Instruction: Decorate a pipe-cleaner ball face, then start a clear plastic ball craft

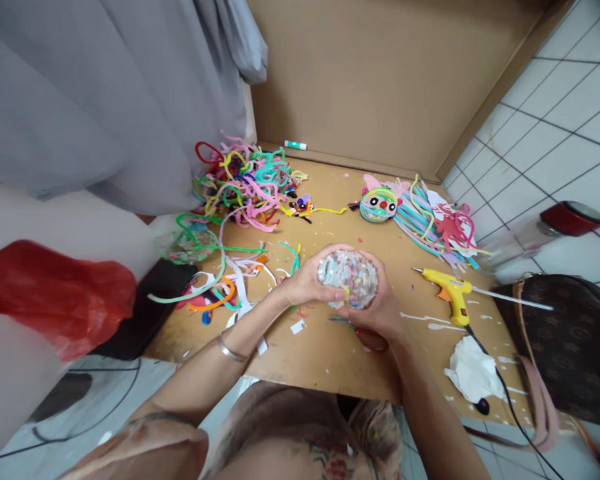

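Note:
Between both palms I hold a roundish ball (351, 277) that looks clear on the outside, with pale and coloured scraps showing in it. My left hand (311, 279) wraps its left side, the thumb lying across the front. My right hand (384, 305) cups the right side and the underside. Below the right hand, partly hidden, lie scissors with red handles (371, 341). Beyond the ball rests a doll-like figure (379, 203) with a round striped head, button-like eyes, a red nose and a long body of coloured pipe cleaners (420, 223).
A tangled heap of pipe cleaners (253, 180) fills the back left, with loose strips nearer. To the right lie a yellow glue gun (455, 293), crumpled white paper (473, 370) and a brown bag (570, 347). A glue stick (295, 145) lies by the cardboard back wall (355, 80).

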A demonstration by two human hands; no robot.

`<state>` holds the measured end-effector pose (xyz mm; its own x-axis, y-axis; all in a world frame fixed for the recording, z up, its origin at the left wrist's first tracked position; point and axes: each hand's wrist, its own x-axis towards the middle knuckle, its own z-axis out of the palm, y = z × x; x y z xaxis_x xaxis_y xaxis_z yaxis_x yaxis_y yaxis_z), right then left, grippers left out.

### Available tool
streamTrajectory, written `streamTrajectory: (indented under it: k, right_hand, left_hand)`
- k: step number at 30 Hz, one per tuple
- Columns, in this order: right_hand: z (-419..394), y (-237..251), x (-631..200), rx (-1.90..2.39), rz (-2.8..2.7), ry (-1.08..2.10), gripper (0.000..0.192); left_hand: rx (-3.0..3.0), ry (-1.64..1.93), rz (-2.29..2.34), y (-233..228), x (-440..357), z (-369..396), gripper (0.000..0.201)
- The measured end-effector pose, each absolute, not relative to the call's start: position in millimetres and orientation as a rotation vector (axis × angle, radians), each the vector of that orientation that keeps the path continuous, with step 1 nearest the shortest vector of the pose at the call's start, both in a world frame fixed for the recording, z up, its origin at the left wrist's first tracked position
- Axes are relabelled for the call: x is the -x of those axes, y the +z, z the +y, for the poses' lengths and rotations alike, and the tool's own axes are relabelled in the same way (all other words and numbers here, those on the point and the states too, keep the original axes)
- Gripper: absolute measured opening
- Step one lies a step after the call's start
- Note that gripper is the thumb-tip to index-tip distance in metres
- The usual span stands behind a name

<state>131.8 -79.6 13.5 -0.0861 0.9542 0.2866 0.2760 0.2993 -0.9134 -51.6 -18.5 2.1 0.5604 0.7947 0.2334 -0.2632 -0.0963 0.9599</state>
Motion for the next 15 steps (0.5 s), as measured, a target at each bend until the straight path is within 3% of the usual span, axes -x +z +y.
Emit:
streamTrajectory:
  k: [6,15]
  right_hand:
    - [-78.4,9.1,-130.5,1.176,-1.498,0.876,0.106]
    - [-74.2,5.2,-138.8,1.141,-1.462,1.044,0.098]
  left_hand:
    - [-1.261,0.98,0.493,-1.2,45.1,-19.7,0.094]
    - [-1.244,0.893,0.544,6.0,52.9,-17.5,0.098]
